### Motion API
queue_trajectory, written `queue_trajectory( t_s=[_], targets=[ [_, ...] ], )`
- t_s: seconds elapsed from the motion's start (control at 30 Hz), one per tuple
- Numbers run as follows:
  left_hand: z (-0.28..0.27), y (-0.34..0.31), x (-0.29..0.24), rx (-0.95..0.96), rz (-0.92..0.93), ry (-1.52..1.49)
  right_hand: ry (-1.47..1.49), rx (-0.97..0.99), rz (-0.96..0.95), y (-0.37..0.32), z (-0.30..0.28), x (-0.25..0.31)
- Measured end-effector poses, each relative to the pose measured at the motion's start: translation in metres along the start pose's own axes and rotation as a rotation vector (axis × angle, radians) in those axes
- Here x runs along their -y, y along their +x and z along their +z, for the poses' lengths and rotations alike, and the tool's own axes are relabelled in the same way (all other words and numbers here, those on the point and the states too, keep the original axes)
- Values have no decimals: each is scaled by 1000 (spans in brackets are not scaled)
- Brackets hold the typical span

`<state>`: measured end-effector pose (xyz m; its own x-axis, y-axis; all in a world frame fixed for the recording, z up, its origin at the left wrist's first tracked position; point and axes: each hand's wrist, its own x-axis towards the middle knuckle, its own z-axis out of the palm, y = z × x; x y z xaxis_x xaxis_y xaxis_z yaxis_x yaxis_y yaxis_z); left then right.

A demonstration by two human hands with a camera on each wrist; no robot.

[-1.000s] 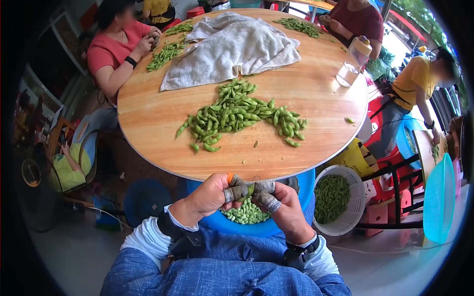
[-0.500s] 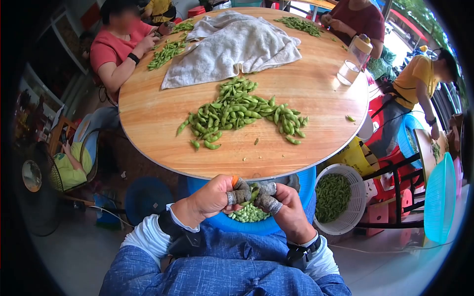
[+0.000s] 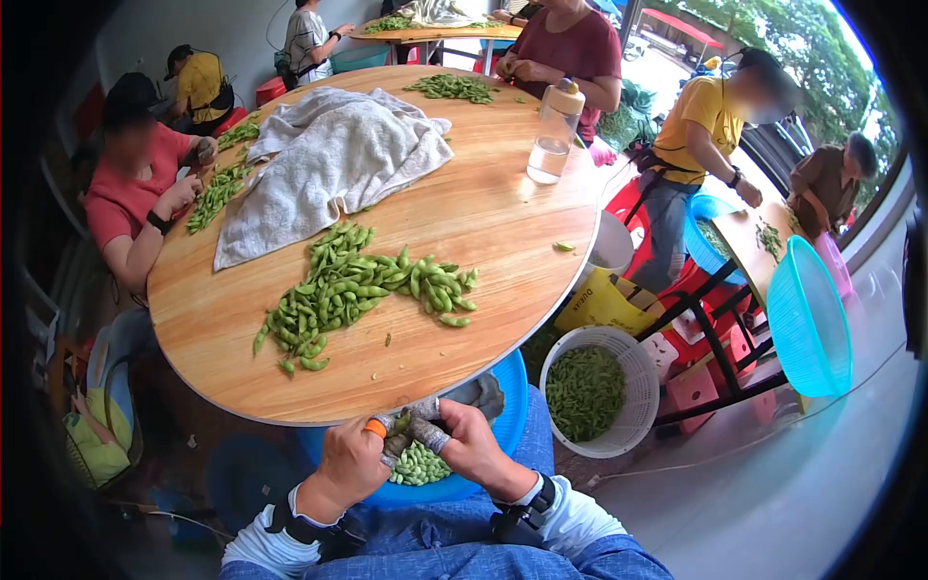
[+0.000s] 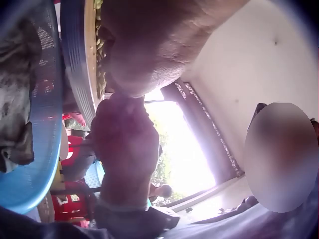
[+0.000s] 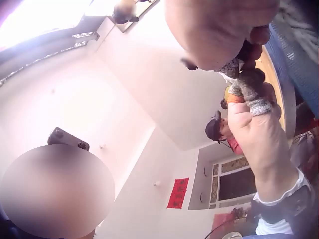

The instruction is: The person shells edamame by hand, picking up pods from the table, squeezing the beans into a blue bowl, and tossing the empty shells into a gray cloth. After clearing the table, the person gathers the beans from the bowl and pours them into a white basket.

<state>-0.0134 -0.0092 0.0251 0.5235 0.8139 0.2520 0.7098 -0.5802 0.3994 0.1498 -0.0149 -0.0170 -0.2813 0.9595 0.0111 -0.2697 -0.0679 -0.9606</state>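
Note:
Between the two hands, over a blue basin point(image 3: 513, 406), a green pod point(image 3: 401, 423) is pinched. The left hand point(image 3: 353, 462), with grey finger covers and an orange band, holds it from one side; the right hand point(image 3: 476, 447), also with grey finger covers, grips it from the other. Shelled green beans point(image 3: 420, 465) lie in the basin below, beside a dark cloth. On the round wooden table point(image 3: 454, 353) lies a heap of pods point(image 3: 338, 290). The right wrist view shows the left hand point(image 5: 261, 134) close to the right one; the pod is hidden there.
A white towel point(image 3: 333, 145) and a bottle of water point(image 3: 554, 135) are on the table. Right of the basin stands a white basket of pods point(image 3: 586, 391), near a yellow bag point(image 3: 604, 304). A turquoise basket point(image 3: 810, 314) leans farther right. Several people sit around.
The head view has turned to the right, so the table and towel appear farther left and more of the room shows. Both hands stay together at the table's edge over the basin.

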Motion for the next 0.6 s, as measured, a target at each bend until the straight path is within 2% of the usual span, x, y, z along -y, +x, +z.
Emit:
queue_trajectory(
  t_s=[0.03, 0.1, 0.2, 0.27, 0.37, 0.4, 0.5, 0.6],
  targets=[
    [3, -4, 3, 14, 24, 80, 34, 20, 44, 0, -1, 1],
    [11, -5, 9, -21, 45, -75, 102, 63, 134, 0, -2, 3],
    [22, -7, 14, -116, 13, -466, 278, 141, 79, -2, 0, 5],
    [31, -12, 19, -147, -4, -698, 286, 164, 16, -2, 0, -5],
    [36, -24, 20, 1, -514, -1460, 258, 221, -65, 1, -3, -15],
    [30, -20, 12, 22, -592, -1601, 251, 230, -80, 1, -3, -13],
    [29, -19, 24, 212, -547, -1938, 242, 256, -59, 0, -6, -17],
    [27, -5, 10, 49, -154, -1117, 203, 243, -13, 0, -8, -18]
  ],
)
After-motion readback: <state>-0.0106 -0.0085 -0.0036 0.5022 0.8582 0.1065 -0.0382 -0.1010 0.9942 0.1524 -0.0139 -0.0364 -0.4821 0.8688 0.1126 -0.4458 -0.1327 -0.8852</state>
